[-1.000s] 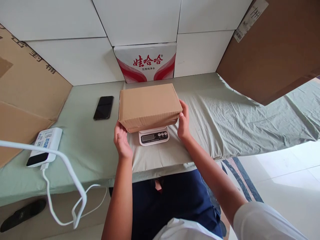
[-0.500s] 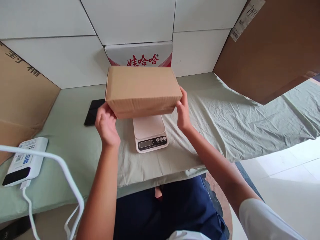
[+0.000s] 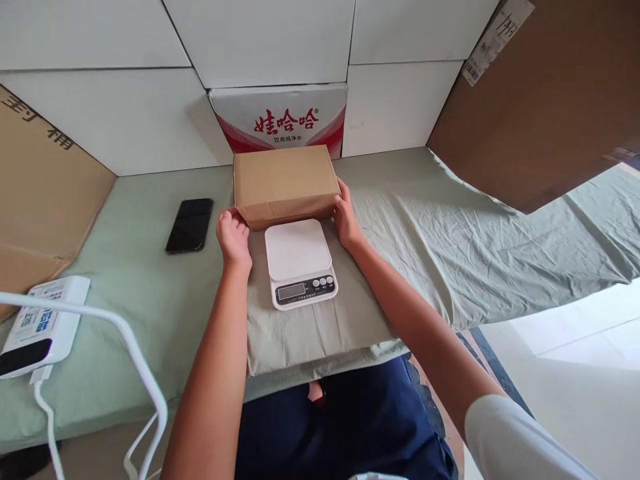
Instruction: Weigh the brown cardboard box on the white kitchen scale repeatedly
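Note:
A closed brown cardboard box [image 3: 287, 183] is behind a white digital kitchen scale [image 3: 299, 257], close to the printed carton at the back. My left hand [image 3: 233, 237] grips the box's near left corner, its fingers curled at the lower edge. At the near right corner, my right hand [image 3: 346, 217] holds the box with the thumb on the front face and fingers along the side. The scale's platform is bare, and its dark display and buttons face me. Whether the box rests fully on the cloth cannot be made out.
A black phone [image 3: 190, 225] lies left of my left hand. A white device [image 3: 45, 327] with a white cable [image 3: 135, 353] is at far left. Large cardboard panels [image 3: 530, 107] stand on both sides. A red-and-white carton [image 3: 285, 113] stands behind, on the green cloth [image 3: 400, 220].
Both hands have moved the box back and down, away from above the scale. The scale's platform and more of the carton's print now show, and the phone is fully visible.

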### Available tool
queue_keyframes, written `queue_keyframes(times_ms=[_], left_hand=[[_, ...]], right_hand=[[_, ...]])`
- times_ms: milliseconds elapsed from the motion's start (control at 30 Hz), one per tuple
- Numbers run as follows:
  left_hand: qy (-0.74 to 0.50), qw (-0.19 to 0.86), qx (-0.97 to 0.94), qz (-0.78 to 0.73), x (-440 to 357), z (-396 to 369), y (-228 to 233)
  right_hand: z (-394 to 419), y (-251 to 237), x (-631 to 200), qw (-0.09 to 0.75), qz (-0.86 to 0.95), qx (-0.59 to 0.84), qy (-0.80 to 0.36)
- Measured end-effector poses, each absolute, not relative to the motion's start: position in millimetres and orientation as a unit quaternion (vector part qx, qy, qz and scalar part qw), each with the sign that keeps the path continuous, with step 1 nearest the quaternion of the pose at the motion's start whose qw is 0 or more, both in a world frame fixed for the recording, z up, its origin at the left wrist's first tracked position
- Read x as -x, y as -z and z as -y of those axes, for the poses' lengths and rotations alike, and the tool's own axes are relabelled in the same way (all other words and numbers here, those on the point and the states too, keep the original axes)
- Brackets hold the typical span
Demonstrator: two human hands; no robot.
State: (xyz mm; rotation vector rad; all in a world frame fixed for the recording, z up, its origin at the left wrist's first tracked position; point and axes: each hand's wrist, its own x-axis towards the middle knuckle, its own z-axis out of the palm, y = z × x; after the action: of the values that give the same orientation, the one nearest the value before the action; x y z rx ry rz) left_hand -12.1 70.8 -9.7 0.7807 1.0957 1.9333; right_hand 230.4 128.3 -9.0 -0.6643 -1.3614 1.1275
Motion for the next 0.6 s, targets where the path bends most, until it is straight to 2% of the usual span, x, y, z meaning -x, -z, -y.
queue_keyframes(times_ms=[600], left_hand=[[-0.730, 0.382, -0.342, -0.453, 22.7, -70.9, 11.5]], right_hand=[[-130.7, 12.7, -226.5, 0.574, 0.618, 0.308, -0.439]])
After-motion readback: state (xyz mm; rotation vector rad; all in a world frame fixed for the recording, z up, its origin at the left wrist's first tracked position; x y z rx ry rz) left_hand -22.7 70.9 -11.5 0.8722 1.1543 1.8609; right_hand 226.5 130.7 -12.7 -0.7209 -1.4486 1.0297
